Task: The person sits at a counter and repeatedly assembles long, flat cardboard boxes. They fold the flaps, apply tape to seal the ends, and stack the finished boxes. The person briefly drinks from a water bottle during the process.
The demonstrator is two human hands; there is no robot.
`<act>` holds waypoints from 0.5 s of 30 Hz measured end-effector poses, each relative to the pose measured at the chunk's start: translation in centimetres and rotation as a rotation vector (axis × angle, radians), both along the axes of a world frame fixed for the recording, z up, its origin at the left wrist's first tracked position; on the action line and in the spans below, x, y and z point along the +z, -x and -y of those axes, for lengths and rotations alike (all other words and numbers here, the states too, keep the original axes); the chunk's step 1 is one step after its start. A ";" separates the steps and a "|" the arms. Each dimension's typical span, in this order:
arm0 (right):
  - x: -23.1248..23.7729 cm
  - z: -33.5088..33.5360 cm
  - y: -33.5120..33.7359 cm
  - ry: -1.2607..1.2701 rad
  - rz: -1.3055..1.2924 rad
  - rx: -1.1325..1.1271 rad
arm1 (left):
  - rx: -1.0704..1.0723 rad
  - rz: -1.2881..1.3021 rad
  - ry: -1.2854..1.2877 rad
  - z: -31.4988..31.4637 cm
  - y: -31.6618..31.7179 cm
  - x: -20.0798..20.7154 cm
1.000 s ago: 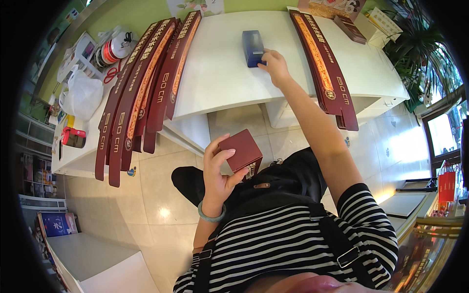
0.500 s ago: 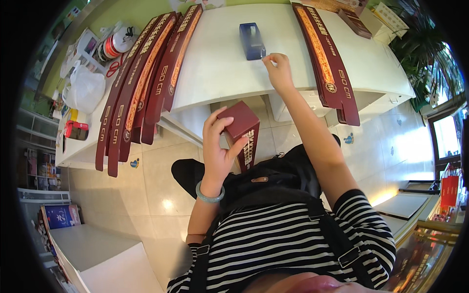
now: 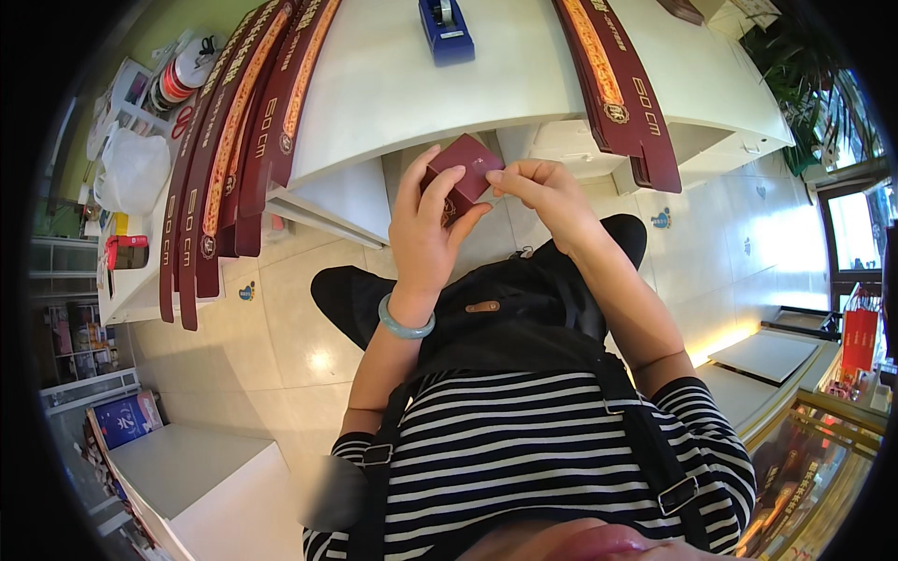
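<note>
A long maroon cardboard box is held upright in front of me, its closed square end facing up. My left hand wraps its fingers round the box near that end. Over the box's right corner, my right hand has thumb and forefinger pinched together. A small shiny strip, which looks like clear tape, lies between those fingertips and the end of the box. On the white desk beyond stands a blue tape dispenser, apart from both hands. The box's lower part is hidden.
Flat maroon box blanks overlap at the desk's left, jutting past its front edge. More blanks jut out at the right. A white plastic bag and red scissors lie far left. A white cabinet stands lower left.
My right hand has come back from the tape dispenser to the top of the box. The left hand has raised the box slightly and turned it. My view has shifted.
</note>
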State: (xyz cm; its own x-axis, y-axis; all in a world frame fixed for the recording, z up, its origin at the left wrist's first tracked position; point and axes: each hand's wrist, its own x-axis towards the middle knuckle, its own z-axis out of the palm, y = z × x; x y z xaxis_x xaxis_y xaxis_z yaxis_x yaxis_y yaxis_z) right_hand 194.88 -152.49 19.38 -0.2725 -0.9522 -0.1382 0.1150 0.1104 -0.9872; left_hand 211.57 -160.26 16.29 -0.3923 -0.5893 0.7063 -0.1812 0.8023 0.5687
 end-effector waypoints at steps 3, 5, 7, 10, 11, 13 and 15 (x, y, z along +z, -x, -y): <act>-1.3 0.1 0.5 -0.093 0.053 -0.042 | -0.011 0.064 -0.005 -0.2 0.5 -0.9; -2.7 0.5 0.9 -0.202 0.161 -0.053 | 0.016 0.128 0.092 -0.4 0.5 -1.3; -4.3 1.0 1.4 -0.250 0.217 -0.052 | 0.027 0.162 0.153 -0.5 0.7 -1.3; -4.8 0.8 1.2 -0.209 0.297 -0.052 | 0.030 0.171 0.166 -0.4 0.6 -1.1; -4.4 0.8 0.8 -0.172 0.323 -0.050 | 0.037 0.166 0.155 -0.4 0.4 -0.9; -3.4 -0.2 0.3 -0.036 0.383 0.024 | 0.036 0.145 0.145 -0.2 0.0 -0.3; -3.0 -0.5 0.3 0.056 0.372 0.079 | 0.018 0.111 0.141 -0.2 -0.3 0.5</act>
State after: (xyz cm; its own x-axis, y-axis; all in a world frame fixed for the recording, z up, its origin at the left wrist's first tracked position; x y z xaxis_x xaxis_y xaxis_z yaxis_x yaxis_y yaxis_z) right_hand 194.53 -151.96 16.39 -0.1389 -0.9771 -0.1613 0.4595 0.0807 -0.8845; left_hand 211.87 -160.06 16.74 -0.4628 -0.4946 0.7356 -0.2514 0.8690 0.4261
